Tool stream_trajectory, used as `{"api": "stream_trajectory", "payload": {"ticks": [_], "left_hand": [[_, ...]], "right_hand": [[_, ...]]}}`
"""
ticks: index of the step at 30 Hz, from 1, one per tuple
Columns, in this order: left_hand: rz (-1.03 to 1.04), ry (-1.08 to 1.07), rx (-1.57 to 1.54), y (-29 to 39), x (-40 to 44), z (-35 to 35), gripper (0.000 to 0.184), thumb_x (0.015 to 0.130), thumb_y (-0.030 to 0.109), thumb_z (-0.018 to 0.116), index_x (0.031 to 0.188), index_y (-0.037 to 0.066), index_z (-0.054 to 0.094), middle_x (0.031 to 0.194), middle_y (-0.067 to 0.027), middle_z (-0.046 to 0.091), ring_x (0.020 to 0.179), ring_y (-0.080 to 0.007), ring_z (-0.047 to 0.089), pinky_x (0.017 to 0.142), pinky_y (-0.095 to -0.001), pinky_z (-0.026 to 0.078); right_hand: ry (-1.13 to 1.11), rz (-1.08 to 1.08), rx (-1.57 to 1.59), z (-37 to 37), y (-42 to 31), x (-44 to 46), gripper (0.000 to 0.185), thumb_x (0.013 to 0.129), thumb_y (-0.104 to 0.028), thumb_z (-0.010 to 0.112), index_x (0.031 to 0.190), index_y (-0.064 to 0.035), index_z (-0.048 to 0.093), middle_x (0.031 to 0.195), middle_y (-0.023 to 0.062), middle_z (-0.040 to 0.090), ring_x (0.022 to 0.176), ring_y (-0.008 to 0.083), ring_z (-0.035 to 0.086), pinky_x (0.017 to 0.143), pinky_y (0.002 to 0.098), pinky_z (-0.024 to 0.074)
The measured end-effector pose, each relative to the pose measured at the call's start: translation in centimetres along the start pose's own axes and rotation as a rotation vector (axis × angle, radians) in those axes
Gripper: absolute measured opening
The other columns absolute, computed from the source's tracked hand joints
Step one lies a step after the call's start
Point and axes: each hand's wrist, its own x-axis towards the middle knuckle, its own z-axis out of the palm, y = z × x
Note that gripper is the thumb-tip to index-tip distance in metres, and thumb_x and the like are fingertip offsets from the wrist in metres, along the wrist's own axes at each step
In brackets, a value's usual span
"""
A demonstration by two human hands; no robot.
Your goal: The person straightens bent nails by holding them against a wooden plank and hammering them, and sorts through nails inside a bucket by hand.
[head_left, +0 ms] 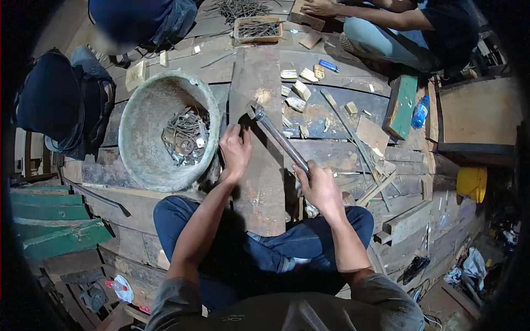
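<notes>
In my right hand (321,192) is a hammer (282,142) with a metal handle, gripped near its lower end. Its head is over a long wooden plank (262,185) that runs away from me between my knees. My left hand (236,150) rests at the plank's left edge, just short of the hammer head. Its fingers are curled together, and whatever they pinch is too small or hidden to name. Beside that hand, a large worn basin (138,129) tilts towards me, with bent nails and metal scraps (187,135) inside.
A tray of nails (258,30) stands at the plank's far end, near a nail heap (237,8). Wood offcuts (301,90), a blue lighter (329,65), a green-painted block (402,107) and a blue bottle (420,112) lie rightward. Other people sit around; one person's hands (320,7) are at upper right.
</notes>
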Motion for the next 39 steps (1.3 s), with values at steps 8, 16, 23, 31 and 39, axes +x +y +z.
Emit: {"api": "stream_trajectory", "payload": {"ticks": [8, 16, 23, 31, 39], "left_hand": [[0.032, -0.123, 0.060, 0.2, -0.3, -0.2, 0.016, 0.083, 0.006, 0.059, 0.096, -0.002, 0.064, 0.094, -0.0215, 0.061, 0.081, -0.0405, 0.062, 0.071, -0.0446, 0.051], [0.088, -0.097, 0.140, 0.7, 0.0, -0.2, 0.014, 0.084, 0.010, 0.065, 0.095, 0.002, 0.066, 0.094, -0.0137, 0.063, 0.063, -0.0284, 0.061, 0.059, -0.0376, 0.049], [0.103, -0.158, 0.203, 1.5, -0.1, -0.9, 0.014, 0.087, 0.010, 0.059, 0.097, 0.002, 0.066, 0.098, -0.0152, 0.063, 0.081, -0.0378, 0.065, 0.069, -0.0441, 0.052], [0.000, -0.120, 0.179, 1.6, 0.5, -1.2, 0.010, 0.086, 0.008, 0.059, 0.094, 0.005, 0.063, 0.097, -0.0138, 0.062, 0.085, -0.0374, 0.064, 0.071, -0.0449, 0.051], [-0.051, -0.144, 0.104, 1.3, 0.5, -1.1, 0.011, 0.085, 0.009, 0.061, 0.094, 0.006, 0.066, 0.095, -0.0147, 0.064, 0.087, -0.0346, 0.064, 0.077, -0.0418, 0.051]], "right_hand": [[-0.011, 0.040, 0.100, -0.4, -0.3, -0.3, 0.037, 0.094, -0.035, 0.059, 0.090, 0.0016, 0.060, 0.059, 0.0285, 0.057, 0.066, 0.0472, 0.062, 0.055, 0.0514, 0.0478], [0.056, 0.032, 0.058, -1.4, 0.1, 0.1, 0.039, 0.094, -0.034, 0.060, 0.085, 0.0035, 0.061, 0.059, 0.0273, 0.058, 0.062, 0.0451, 0.063, 0.056, 0.0500, 0.0475], [0.039, 0.044, 0.049, -0.8, 0.8, 0.5, 0.036, 0.093, -0.033, 0.061, 0.085, 0.0028, 0.062, 0.059, 0.0266, 0.058, 0.063, 0.0442, 0.063, 0.056, 0.0491, 0.0477], [0.093, 0.017, 0.054, -0.1, 1.0, 0.8, 0.039, 0.093, -0.035, 0.061, 0.084, 0.0037, 0.063, 0.055, 0.0236, 0.054, 0.051, 0.0371, 0.060, 0.051, 0.0448, 0.0439], [0.024, 0.091, 0.098, -0.9, 0.7, 0.9, 0.038, 0.093, -0.035, 0.060, 0.091, 0.0031, 0.065, 0.055, 0.0254, 0.056, 0.051, 0.0366, 0.062, 0.051, 0.0447, 0.0458]]}}
